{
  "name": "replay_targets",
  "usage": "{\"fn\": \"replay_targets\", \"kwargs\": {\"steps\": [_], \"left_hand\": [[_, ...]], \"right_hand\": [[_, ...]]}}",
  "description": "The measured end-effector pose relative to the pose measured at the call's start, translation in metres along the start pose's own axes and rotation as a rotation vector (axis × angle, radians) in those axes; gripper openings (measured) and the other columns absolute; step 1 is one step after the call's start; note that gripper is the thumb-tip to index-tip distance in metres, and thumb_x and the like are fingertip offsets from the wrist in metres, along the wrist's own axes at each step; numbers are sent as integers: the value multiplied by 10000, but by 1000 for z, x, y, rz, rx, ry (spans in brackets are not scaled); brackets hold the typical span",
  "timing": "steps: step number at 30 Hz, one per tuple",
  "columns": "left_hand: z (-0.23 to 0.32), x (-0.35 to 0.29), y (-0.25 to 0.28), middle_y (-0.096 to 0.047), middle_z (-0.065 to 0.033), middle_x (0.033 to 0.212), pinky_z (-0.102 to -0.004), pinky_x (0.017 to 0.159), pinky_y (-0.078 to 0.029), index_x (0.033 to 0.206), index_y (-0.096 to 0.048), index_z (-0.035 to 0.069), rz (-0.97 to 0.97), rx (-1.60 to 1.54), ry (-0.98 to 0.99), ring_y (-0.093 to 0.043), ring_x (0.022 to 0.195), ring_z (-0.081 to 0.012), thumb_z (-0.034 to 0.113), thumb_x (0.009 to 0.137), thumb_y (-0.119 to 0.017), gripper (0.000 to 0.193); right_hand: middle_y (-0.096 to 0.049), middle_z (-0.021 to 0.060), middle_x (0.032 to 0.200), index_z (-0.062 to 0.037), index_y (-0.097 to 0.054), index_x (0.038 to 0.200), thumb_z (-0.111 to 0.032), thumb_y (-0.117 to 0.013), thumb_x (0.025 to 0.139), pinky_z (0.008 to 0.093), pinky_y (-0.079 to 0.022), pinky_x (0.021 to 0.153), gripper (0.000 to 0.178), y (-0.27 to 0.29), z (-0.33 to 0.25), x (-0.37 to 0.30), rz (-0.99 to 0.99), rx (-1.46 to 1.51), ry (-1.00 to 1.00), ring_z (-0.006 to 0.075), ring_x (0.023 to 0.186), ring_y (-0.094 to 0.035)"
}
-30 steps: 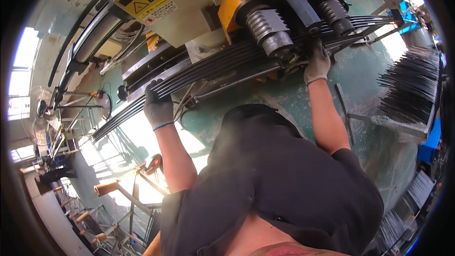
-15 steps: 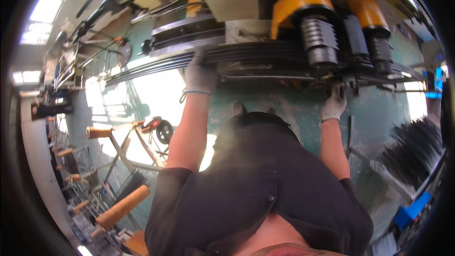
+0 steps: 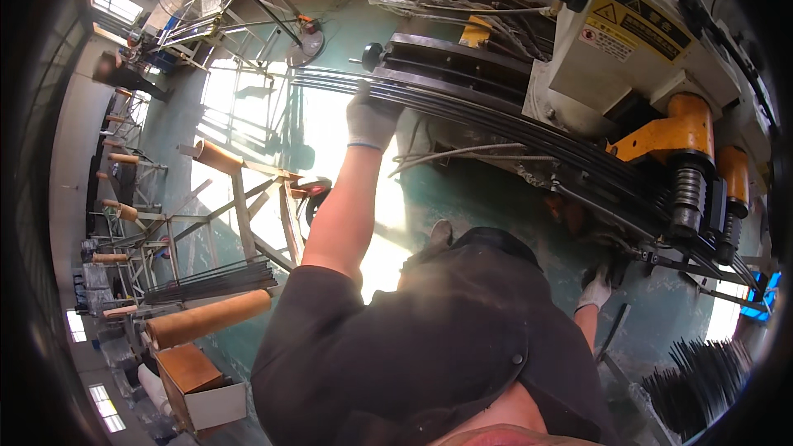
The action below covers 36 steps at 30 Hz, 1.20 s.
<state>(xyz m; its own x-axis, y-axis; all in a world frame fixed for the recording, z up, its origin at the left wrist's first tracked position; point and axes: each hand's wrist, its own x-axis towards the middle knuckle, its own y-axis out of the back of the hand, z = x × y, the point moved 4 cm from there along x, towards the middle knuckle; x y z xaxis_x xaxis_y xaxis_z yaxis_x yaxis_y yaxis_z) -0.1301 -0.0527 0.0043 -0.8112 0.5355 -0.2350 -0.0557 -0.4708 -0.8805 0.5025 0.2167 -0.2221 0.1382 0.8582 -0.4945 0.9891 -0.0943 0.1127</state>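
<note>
A bundle of long, thin black rods runs from left of centre to the press machine at the right. My left hand, in a pale knit glove, is closed around the bundle near its left end. My right hand, also gloved, is low at the right, beside the machine's lower edge. Its fingers look curled, but what they hold, if anything, is lost in the dark. The rods pass beneath two orange press heads with coiled springs.
A metal stand with brown rollers stands at the left, near an open cardboard box. More black rods lie in a rack at the lower right. A floor fan is at the far left, and a person stands beyond.
My view has swung left, so the machine appears farther right and tilted. My left hand still grips the rods. My right hand now appears lower in view, near the machine's edge.
</note>
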Motion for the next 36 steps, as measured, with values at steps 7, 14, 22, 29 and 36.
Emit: {"fn": "replay_targets", "kwargs": {"steps": [7, 14, 22, 29, 36], "left_hand": [[170, 100, 120, -702, -196, 1112, -601, 996, -611, 1139, -613, -16, 221, 40, -173, -712, 1047, -391, 212, 1111, -558, 237], [199, 111, 123, -703, -173, 1109, -574, 1015, -609, 1174, -646, 7, 149, 182, -123, -712, 1066, -366, 272, 1089, -633, 278], [214, 80, 102, -659, -131, 1311, -618, 984, -595, 1453, -545, 137, 3, 692, -37, -701, 1164, -394, 409, 1111, -555, 438], [221, 105, 134, -519, -177, 1608, -674, 1168, -448, 1604, -467, 114, -57, 608, 78, -534, 1425, -456, 591, 1102, -480, 692], [124, 61, 156, -478, -220, 1592, -618, 1267, -333, 1580, -435, 66, 460, 382, -19, -452, 1464, -440, 487, 1145, -387, 607]], "right_hand": [[-763, 86, 1143, 37, -740, 1225, -292, -724, 1017, 352, -542, 896, 390, -13, 91, -38, -1, -318, 162, 211, 991, -692], [-723, 81, 970, 24, -737, 1102, -287, -688, 1031, 353, -539, 691, 323, -57, 65, -128, 33, -340, 54, 192, 802, -669], [-772, 131, 1094, 45, -733, 1195, -318, -694, 1019, 388, -543, 883, 406, -31, 79, -89, 13, -679, 163, 258, 973, -707], [-723, 114, 877, 25, -754, 1031, -336, -652, 1033, 408, -506, 759, 375, -46, 101, -51, -128, -704, 380, 238, 782, -647], [-729, 178, 986, -71, -741, 1118, -362, -577, 1060, 437, -533, 842, 339, -85, 44, -57, -303, -1078, 364, 336, 911, -681]]}}
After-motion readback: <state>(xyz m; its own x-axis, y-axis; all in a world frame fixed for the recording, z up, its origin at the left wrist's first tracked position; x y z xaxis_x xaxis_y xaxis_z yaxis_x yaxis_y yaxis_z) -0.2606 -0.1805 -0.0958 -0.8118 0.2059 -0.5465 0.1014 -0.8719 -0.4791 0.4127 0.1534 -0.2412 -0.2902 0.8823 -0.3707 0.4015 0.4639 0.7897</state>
